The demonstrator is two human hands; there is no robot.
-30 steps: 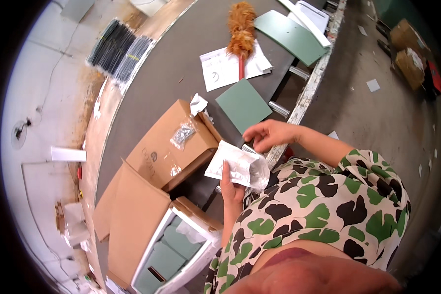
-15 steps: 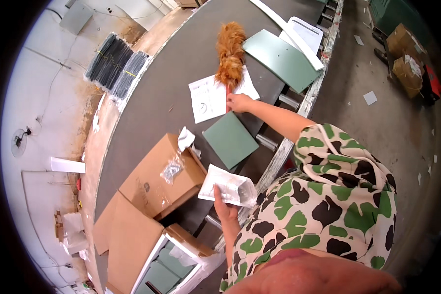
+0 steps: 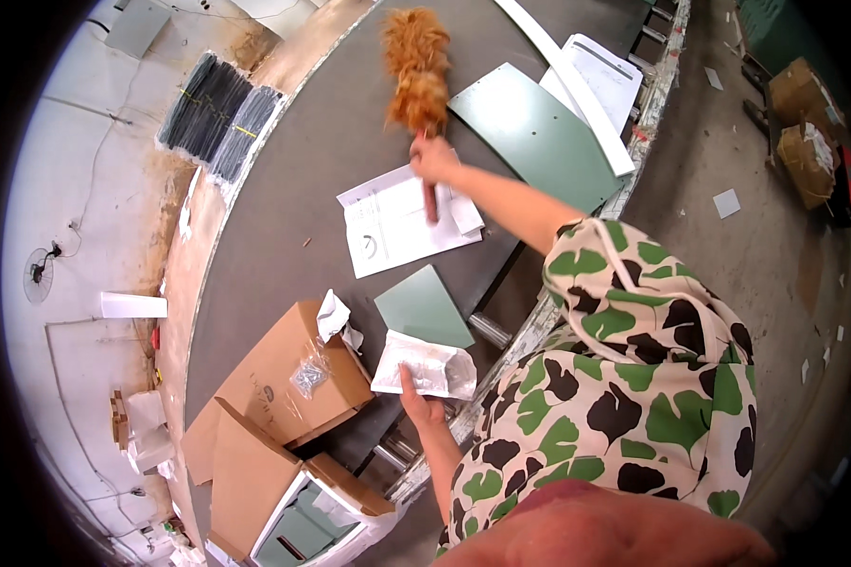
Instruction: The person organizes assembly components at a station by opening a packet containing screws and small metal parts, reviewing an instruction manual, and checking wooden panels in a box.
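My right hand [image 3: 433, 161] is closed round the red handle of a fluffy orange duster [image 3: 416, 71], held over the dark table. Beneath that hand lie white printed sheets [image 3: 388, 222], partly covered by the handle. My left hand [image 3: 423, 406] grips a white plastic packet [image 3: 424, 367] from below, near my body. Just beyond the packet is a small green panel [image 3: 425, 302], its near edge hidden by it. A larger green panel [image 3: 539, 137] with small holes rests to the right of the duster.
A long white strip [image 3: 577, 85] crosses the large panel's corner beside a white board [image 3: 603, 71]. An open cardboard box [image 3: 284, 378] with a clear bag of hardware [image 3: 308, 376] stands left of the packet. Green parts [image 3: 303, 529] fill another box. Metal rollers [image 3: 490, 329] line the table edge.
My right hand has carried the duster away from the small panel, across and past the sheets. The sheets are more exposed. My left hand still holds the packet, now overlapping the small panel's edge.
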